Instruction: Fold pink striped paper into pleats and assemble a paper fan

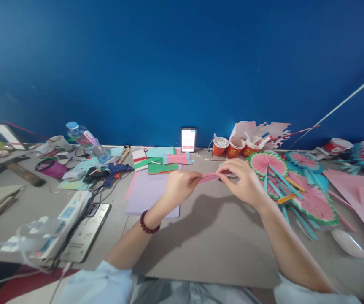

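Centrally, one person's two bare hands are holding one narrow pink paper strip above a grey table, on the near side of one lit screen and slightly to its right. The left hand is closing its thumb and fingertips tightly on the strip's left end. The right hand is pinching the other end between thumb and forefinger, its remaining fingers curving loosely. One dark-red beaded bracelet is circling the left wrist.

Just left of the screen, one pink-and-blue paper piece is lying on green paper, with lavender paper spreading nearer the person. Farther left of the screen, one blue glue gun, one clear bottle and one hammer are resting. Nearer the person on that side, one white power strip is lying beside one phone in a patterned case.

Right of the screen, three red paper cups are standing in a row, and one more red cup is lying far beyond them. In front of these, at least three pink, green-edged paper fans are overlapping, hiding their exact number. One white computer mouse is sitting nearer the person.
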### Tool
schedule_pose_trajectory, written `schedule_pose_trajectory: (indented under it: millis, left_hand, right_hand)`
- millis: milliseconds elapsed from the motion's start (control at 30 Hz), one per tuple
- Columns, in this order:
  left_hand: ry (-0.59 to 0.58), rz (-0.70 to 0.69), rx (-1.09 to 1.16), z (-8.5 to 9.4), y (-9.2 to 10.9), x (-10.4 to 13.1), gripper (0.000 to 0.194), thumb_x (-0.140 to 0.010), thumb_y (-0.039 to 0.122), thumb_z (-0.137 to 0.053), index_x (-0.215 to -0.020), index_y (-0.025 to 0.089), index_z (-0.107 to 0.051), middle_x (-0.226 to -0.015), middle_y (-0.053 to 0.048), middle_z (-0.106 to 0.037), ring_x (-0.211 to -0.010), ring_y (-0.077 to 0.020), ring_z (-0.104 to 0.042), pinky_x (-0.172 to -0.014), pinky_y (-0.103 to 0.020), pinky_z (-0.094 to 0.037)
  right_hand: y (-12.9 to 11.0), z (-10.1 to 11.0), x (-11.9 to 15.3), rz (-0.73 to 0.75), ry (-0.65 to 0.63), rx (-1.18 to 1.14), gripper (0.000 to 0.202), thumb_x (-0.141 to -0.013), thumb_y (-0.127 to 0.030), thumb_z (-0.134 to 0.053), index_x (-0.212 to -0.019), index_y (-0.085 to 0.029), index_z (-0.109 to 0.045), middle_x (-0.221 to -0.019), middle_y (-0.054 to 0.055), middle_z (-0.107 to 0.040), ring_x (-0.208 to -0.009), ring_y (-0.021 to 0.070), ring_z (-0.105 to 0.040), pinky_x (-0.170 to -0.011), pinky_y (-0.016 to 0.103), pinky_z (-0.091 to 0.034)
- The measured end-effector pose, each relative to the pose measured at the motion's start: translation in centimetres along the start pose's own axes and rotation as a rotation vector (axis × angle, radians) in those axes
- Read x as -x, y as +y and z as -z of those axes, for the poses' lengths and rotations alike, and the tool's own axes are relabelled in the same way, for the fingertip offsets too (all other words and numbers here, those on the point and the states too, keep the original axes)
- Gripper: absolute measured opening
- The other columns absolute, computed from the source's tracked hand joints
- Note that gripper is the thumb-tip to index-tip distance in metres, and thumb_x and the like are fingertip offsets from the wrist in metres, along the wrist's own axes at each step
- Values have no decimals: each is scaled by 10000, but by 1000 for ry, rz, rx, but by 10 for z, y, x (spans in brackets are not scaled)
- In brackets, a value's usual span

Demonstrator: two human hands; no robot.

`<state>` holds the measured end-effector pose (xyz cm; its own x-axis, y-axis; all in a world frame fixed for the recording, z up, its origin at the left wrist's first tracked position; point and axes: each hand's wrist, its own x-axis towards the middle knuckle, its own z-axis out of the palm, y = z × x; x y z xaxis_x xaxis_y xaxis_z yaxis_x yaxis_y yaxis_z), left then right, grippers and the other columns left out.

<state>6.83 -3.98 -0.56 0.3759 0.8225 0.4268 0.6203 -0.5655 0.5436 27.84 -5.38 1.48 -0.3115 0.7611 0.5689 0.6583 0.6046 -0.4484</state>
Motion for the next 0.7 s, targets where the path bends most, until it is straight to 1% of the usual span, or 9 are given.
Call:
schedule_pose_trajectory:
  millis: [133,200,267,333,433,500,600,700]
  left_hand:
    - [-7,-64,-52,-5,2,2,194,-834,188,-553,-751,218,-725,-627,-10,-691,-521,-108,-560,-488,-217,-315]
    - [-26,-88,-41,-6,3,3,206,-858,224,-537,-769,216,-723,-615,-11,-679,-515,-107,-553,-479,-222,-305]
    - [-62,-98,0,-4,4,2,203,-872,251,-528,-811,213,-718,-656,-16,-685,-553,-112,-566,-490,-219,-324]
    - [-72,-97,50,0,4,0,168,-858,283,-558,-845,205,-706,-713,-26,-690,-616,-125,-582,-531,-216,-371]
    - [-30,-76,119,8,3,-3,165,-826,327,-605,-873,192,-687,-766,-42,-690,-681,-144,-597,-610,-235,-438]
    - [-12,-57,181,13,2,-3,180,-829,337,-600,-902,193,-679,-806,-49,-694,-712,-148,-610,-641,-243,-463]
    - [-3,-32,265,16,2,-3,190,-833,345,-591,-921,200,-677,-860,-55,-702,-751,-154,-625,-643,-239,-478]
    - [0,-10,308,16,2,-3,174,-830,332,-597,-901,198,-683,-869,-54,-708,-749,-152,-631,-630,-230,-480]
  right_hand:
    - [-3,-3,1,113,-71,123,83,-850,-275,-582,-874,-250,-657,-855,33,-682,-860,212,-573,-855,397,-362]
    - [-4,-5,2,134,-96,141,100,-865,-288,-571,-875,-257,-665,-820,22,-689,-838,200,-570,-860,403,-340]
    - [-2,-4,3,127,-102,148,124,-877,-295,-555,-855,-257,-672,-788,15,-691,-807,189,-571,-853,405,-329]
    - [0,-2,3,108,-80,147,145,-883,-297,-545,-839,-256,-677,-773,15,-691,-782,185,-571,-835,403,-331]
    - [4,3,2,78,-42,129,154,-880,-295,-541,-838,-257,-684,-773,25,-690,-764,191,-574,-808,399,-350]
    - [5,6,2,68,-17,112,142,-869,-294,-554,-834,-257,-687,-773,26,-689,-759,195,-578,-797,395,-365]
    - [4,7,1,60,9,87,118,-853,-285,-577,-820,-258,-687,-775,23,-691,-756,195,-587,-795,392,-380]
    - [3,8,2,61,17,75,107,-848,-273,-585,-815,-255,-685,-777,21,-693,-753,193,-592,-797,389,-386]
